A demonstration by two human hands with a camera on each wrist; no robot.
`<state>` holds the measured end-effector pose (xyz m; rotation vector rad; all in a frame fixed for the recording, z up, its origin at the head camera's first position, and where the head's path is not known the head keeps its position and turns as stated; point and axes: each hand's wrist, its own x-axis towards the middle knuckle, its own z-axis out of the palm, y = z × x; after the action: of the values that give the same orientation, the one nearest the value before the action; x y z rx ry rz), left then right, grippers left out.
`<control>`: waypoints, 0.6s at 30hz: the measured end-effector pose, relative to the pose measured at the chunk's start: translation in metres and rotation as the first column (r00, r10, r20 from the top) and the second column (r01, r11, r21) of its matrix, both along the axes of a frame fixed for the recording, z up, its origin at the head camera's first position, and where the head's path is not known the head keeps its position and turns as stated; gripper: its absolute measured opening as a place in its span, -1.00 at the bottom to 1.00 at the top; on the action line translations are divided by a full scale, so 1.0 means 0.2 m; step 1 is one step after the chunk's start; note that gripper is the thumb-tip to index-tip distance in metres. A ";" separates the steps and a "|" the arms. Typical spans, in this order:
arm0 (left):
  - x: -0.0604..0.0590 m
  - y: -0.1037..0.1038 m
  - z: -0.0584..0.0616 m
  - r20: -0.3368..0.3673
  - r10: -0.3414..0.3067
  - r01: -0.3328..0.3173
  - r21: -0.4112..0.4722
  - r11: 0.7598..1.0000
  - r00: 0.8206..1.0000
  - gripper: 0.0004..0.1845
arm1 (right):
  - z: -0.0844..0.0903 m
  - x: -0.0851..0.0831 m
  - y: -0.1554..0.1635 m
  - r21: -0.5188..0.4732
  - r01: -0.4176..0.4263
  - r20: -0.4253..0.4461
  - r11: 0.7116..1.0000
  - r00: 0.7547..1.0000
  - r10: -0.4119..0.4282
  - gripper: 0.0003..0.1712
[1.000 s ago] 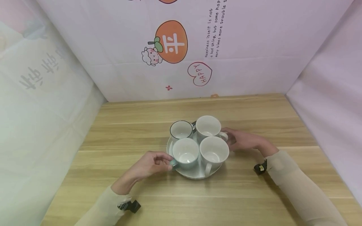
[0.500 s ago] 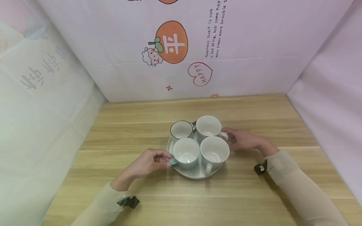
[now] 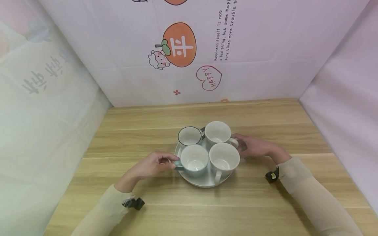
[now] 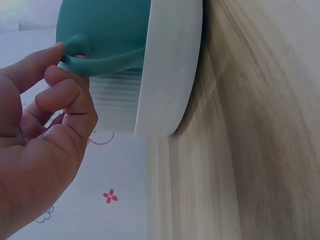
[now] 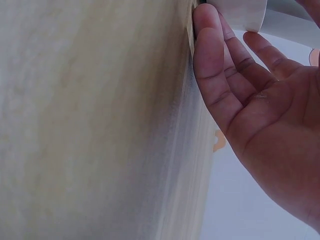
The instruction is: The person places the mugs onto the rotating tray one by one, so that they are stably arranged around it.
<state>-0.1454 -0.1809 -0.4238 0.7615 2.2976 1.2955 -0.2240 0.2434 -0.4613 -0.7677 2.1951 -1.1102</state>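
Observation:
Four is too many to list singly, so several mugs stand upright on a round white plate point(image 3: 203, 182). Front left is a teal mug point(image 3: 194, 159), white inside; my left hand point(image 3: 152, 165) pinches its handle point(image 4: 107, 64) between thumb and curled fingers. Behind it stands a smaller white mug with a dark rim point(image 3: 189, 136). Two white mugs fill the right side, one at the back point(image 3: 218, 131) and one in front point(image 3: 224, 156). My right hand point(image 3: 254, 146) lies at the plate's right edge, fingers mostly extended, fingertips touching its rim point(image 5: 245, 15).
The plate sits mid-way on a wooden table point(image 3: 141, 131). A printed white cloth point(image 3: 130, 65) hangs behind the table, with plain white cloth walls on both sides. Each wrist carries a small black camera.
The teal mug has turned on the plate, its handle swinging from lower left to point left. My left hand has moved slightly away from me with the handle. My right hand stays still.

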 end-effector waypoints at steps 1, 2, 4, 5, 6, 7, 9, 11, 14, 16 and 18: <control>-0.01 0.00 0.00 0.008 -0.005 0.005 0.008 1.000 1.000 -0.77 | 0.00 0.00 0.00 0.001 0.000 -0.003 1.000 1.000 0.000 -0.18; -0.01 -0.01 0.00 0.017 -0.010 0.009 0.015 1.000 1.000 -0.77 | 0.00 0.00 0.00 0.001 0.000 -0.003 1.000 1.000 0.000 -0.18; -0.03 -0.01 0.00 0.034 -0.018 0.017 0.027 0.999 0.999 -0.77 | 0.00 0.00 0.00 0.000 0.001 -0.001 1.000 1.000 -0.001 -0.18; -0.03 -0.01 0.00 0.034 -0.023 0.022 0.029 0.999 0.999 -0.77 | -0.01 -0.01 0.00 -0.003 0.001 0.004 1.000 1.000 -0.001 -0.18; -0.04 -0.01 -0.01 0.034 -0.029 0.028 0.034 0.999 0.999 -0.76 | -0.01 -0.01 0.00 -0.006 0.001 0.009 1.000 1.000 -0.001 -0.18; -0.05 -0.01 -0.01 0.029 -0.037 0.036 0.036 0.999 0.999 -0.76 | -0.01 -0.01 0.00 -0.007 0.001 0.013 1.000 1.000 -0.001 -0.18; -0.06 -0.01 -0.01 0.018 -0.053 0.052 0.041 0.998 0.998 -0.76 | -0.01 -0.01 0.00 -0.013 0.001 0.025 1.000 1.000 0.000 -0.17; -0.07 -0.01 -0.01 0.008 -0.070 0.069 0.049 0.996 0.998 -0.76 | -0.01 -0.01 0.00 -0.020 0.003 0.037 1.000 0.999 -0.002 -0.16; -0.08 -0.01 -0.02 0.021 -0.082 0.081 0.072 0.994 0.996 -0.75 | -0.01 -0.01 0.00 -0.022 0.008 0.047 1.000 0.999 -0.007 -0.15; -0.09 -0.01 -0.03 0.025 -0.077 0.075 0.074 0.994 0.997 -0.75 | -0.01 -0.01 0.00 -0.020 0.010 0.047 1.000 0.999 -0.009 -0.15; -0.08 -0.01 -0.03 0.041 -0.068 0.065 0.077 0.995 0.997 -0.75 | -0.01 -0.01 0.00 -0.014 0.009 0.048 1.000 0.999 -0.008 -0.16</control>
<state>-0.1621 -0.1828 -0.4299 0.8189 2.1812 1.3618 -0.2267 0.2432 -0.4624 -0.7310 2.1545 -1.1385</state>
